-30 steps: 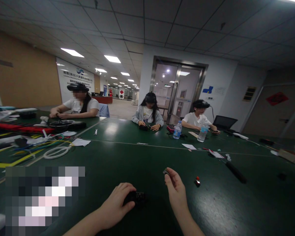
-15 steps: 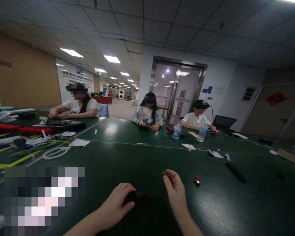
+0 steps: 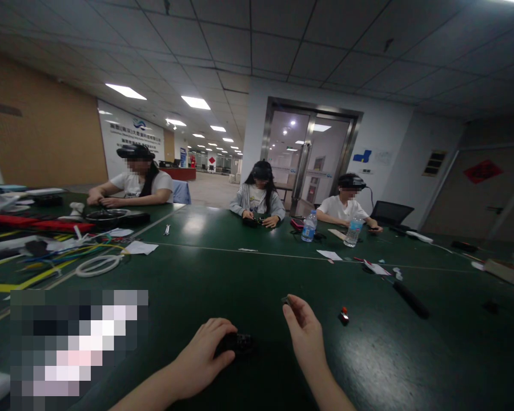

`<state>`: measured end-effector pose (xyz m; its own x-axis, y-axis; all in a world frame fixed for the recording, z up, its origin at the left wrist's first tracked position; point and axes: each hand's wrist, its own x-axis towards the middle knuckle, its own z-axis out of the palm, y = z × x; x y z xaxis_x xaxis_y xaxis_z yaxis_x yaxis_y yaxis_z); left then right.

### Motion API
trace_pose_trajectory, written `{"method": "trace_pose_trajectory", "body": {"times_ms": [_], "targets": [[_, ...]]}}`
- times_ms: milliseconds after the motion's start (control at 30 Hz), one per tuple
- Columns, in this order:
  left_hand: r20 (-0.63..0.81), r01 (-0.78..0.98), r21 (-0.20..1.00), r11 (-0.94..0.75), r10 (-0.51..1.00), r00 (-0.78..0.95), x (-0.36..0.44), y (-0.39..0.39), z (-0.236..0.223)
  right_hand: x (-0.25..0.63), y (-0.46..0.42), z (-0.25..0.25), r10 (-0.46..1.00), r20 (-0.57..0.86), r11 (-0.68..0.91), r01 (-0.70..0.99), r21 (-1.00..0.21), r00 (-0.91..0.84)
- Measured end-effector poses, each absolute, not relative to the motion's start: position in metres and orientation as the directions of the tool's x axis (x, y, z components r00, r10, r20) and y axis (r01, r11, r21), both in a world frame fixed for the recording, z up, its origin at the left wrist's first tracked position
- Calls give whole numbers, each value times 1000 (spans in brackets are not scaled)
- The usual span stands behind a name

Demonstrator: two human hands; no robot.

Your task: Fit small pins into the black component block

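My left hand (image 3: pixel 208 354) is closed around a small black object (image 3: pixel 242 342) that rests on the dark green table (image 3: pixel 175 297). Its right end shows past my fingers; the rest is hidden, and its kind is unclear. My right hand (image 3: pixel 305 325) is raised a little to the right, thumb and fingers pinched on a tiny dark, thin piece (image 3: pixel 286 301) too small to name. To the right of that hand lies a small red and silver item (image 3: pixel 344 315), apart from both hands.
A black-handled tool (image 3: pixel 411 299) lies to the right. Two water bottles (image 3: pixel 309 226) stand farther back. On the left are a coiled white cable (image 3: pixel 97 266), loose wires, paper (image 3: pixel 139 248) and a small wrench (image 3: pixel 167 230). Three people sit across the table, their hands on their own items.
Almost nothing differs. Both hands keep their places and grips; the view has shifted very slightly.
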<state>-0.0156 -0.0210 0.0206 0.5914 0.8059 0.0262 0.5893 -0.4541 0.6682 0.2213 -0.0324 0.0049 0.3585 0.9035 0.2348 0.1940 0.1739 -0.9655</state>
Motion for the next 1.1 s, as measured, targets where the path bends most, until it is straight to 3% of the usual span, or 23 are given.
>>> {"method": "trace_pose_trajectory", "body": {"times_ms": [433,900,1100], "targets": [[36,587,665,-462,805,592,-14,-20,18,219,-31,3,913,233,160,232,-959,335],[102,567,648,-509,795,598,-14,-19,11,176,-57,21,970,159,240,599,-764,-186],[112,564,640,-522,789,604,-14,-19,10,175,-57,25,961,138,263,649,-713,-238]]}}
